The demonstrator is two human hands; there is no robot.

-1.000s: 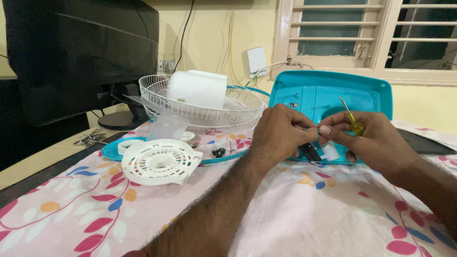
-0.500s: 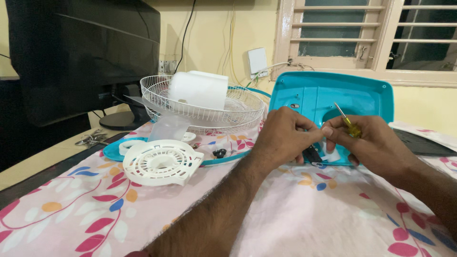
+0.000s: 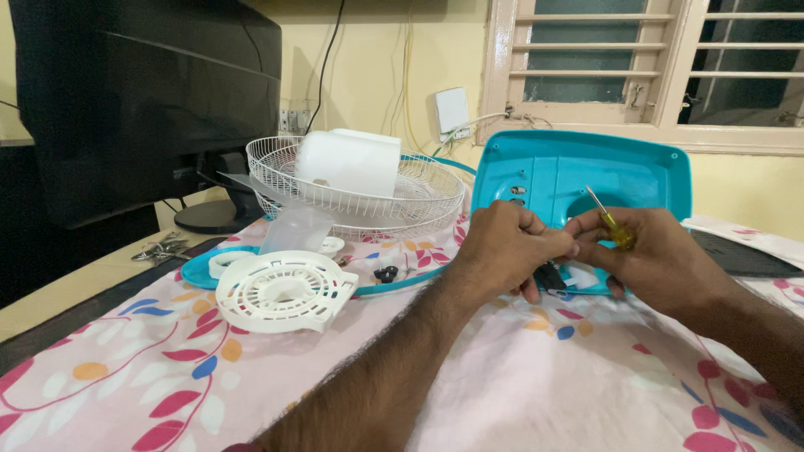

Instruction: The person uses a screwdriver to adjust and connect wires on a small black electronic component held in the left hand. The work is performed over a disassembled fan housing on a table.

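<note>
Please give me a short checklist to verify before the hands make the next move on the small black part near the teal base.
1. Left hand has a grip on the small black part: ok.
2. Right hand holds the yellow screwdriver: ok.
3. Screwdriver tip seated on a screw: cannot tell, fingers hide it.
4. Teal base stands propped upright behind the hands: ok.
5. White round grille cover lies apart from the hands: ok.

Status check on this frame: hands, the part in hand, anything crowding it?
Left hand pinching a small black part. Right hand gripping a yellow-handled screwdriver. Teal base panel directly behind; wire fan guard off to the side.
</note>
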